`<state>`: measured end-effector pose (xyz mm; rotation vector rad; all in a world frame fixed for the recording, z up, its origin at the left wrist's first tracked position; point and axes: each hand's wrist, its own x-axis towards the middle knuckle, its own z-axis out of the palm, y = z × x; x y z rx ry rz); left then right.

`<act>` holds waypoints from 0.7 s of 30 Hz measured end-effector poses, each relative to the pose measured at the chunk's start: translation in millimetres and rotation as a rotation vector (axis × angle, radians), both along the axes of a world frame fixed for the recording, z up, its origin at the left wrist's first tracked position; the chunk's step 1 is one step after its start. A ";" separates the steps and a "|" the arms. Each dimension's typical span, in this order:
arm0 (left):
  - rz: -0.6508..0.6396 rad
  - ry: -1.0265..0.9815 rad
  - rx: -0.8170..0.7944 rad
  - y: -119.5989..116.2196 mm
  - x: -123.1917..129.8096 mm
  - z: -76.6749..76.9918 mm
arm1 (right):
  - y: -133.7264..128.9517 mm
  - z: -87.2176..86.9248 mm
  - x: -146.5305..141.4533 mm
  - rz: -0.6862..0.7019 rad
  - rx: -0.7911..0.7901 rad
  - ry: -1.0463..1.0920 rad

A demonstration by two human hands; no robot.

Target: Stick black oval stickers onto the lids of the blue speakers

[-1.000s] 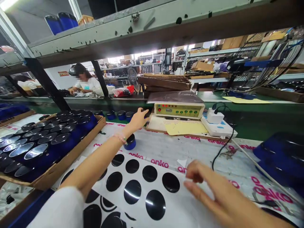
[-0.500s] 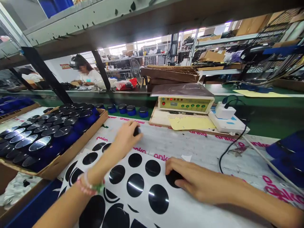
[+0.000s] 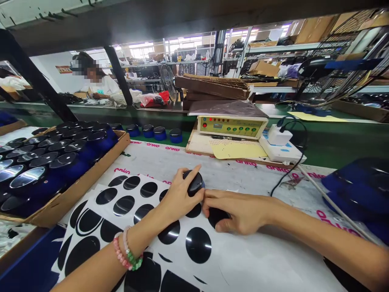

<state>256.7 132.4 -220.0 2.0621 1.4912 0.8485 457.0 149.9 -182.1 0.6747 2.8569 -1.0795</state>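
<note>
My left hand (image 3: 182,190), with a beaded bracelet at the wrist, grips a blue cup-shaped part with a black top (image 3: 195,183) above the upper edge of a white sheet (image 3: 234,259). Glossy black discs (image 3: 198,245) cover much of that sheet. Just to the right, my right hand (image 3: 232,213) lies over another black disc (image 3: 217,217), its fingers curved round the edge and its fingertips close to the left hand. Whether it pinches the disc or only rests on it cannot be made out.
A carton (image 3: 121,142) of black-topped blue parts stands at the left. Several more blue parts (image 3: 159,133) line the back edge. Behind are a control box (image 3: 231,125) and a power strip (image 3: 282,150) with cables. Blue objects (image 3: 358,190) sit at the right; a person (image 3: 94,79) sits beyond.
My left hand has come right and nearer, beside my right hand, and the blue part in it now shows clearly. My right hand has stayed over its disc. The view has shifted slightly.
</note>
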 end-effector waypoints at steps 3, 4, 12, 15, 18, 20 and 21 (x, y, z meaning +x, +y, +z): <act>0.021 -0.034 0.003 -0.9 -0.3 -2.3 | 1.5 7.6 -5.1 0.028 0.002 -0.049; 0.019 -0.044 -0.003 -1.1 -0.4 -3.2 | 1.1 10.2 -5.4 0.028 0.010 -0.048; 0.103 -0.119 -0.028 -5.7 2.4 2.7 | -8.8 12.1 34.6 -0.227 0.023 0.108; 0.020 -0.156 0.028 -14.1 7.3 6.5 | -11.8 15.3 50.9 -0.589 0.012 0.309; -0.142 -0.141 0.001 -22.1 13.0 6.5 | -19.8 21.0 48.6 -0.902 -0.132 0.570; -0.181 -0.127 -0.035 -24.8 15.5 5.6 | -27.0 20.0 38.2 -0.949 -0.264 0.636; -0.183 -0.126 -0.043 -25.3 16.2 5.2 | -30.6 17.2 32.1 -0.949 -0.315 0.643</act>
